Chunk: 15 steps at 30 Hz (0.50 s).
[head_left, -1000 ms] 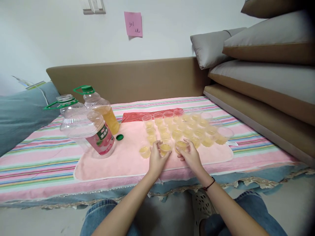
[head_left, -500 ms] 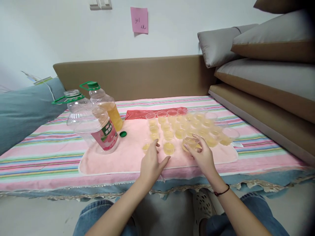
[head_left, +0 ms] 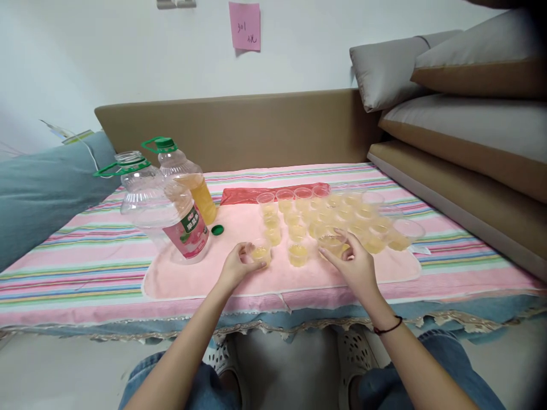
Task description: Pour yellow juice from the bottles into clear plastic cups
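Note:
Rows of clear plastic cups with pale yellow liquid stand on a pink cloth (head_left: 183, 283). My left hand (head_left: 238, 265) has its thumb and fingers around the front-left cup (head_left: 260, 254). With thumb and fingers my right hand (head_left: 354, 259) grips a cup (head_left: 331, 244) at the front right, over or in front of other cups. Between my hands stands a single cup (head_left: 298, 254), touched by neither. To the left are a large uncapped bottle (head_left: 188, 230) that looks nearly drained and a capped bottle (head_left: 200, 196) partly filled with yellow liquid.
A green cap (head_left: 217, 230) lies right of the bottles. Behind the cups is a red plastic wrapper (head_left: 243, 196). Stacked cushions (head_left: 461, 122) rise at the right, and a blue-green cushion (head_left: 51, 188) sits at the left. A brown backrest (head_left: 273, 128) runs along the wall.
My left hand has moved left and closed around the front-left cup. My right hand keeps its cup, now slightly higher. The view has shifted a little.

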Motion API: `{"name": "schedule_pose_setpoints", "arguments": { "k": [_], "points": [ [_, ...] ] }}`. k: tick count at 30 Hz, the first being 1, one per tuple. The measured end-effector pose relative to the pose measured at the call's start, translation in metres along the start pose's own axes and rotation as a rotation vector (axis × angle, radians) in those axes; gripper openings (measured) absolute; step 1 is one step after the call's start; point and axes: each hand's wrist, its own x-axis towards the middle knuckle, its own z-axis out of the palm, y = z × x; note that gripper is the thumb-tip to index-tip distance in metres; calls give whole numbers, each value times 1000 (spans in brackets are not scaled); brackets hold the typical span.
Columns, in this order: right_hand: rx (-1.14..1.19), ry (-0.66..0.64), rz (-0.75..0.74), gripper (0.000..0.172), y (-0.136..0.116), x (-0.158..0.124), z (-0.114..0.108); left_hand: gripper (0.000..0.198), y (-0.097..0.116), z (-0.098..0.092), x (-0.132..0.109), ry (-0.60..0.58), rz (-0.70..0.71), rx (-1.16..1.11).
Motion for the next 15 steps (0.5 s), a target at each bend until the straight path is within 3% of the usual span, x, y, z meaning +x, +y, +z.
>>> {"name": "schedule_pose_setpoints", "arguments": {
  "k": [9,15],
  "points": [
    [-51,16,-48,66,1,3,0,47,-4,19,2,46,52,-122],
    [11,-17,-42,62,4,5,-1,51,15,25,-8,84,136,-166]
  ]
}}
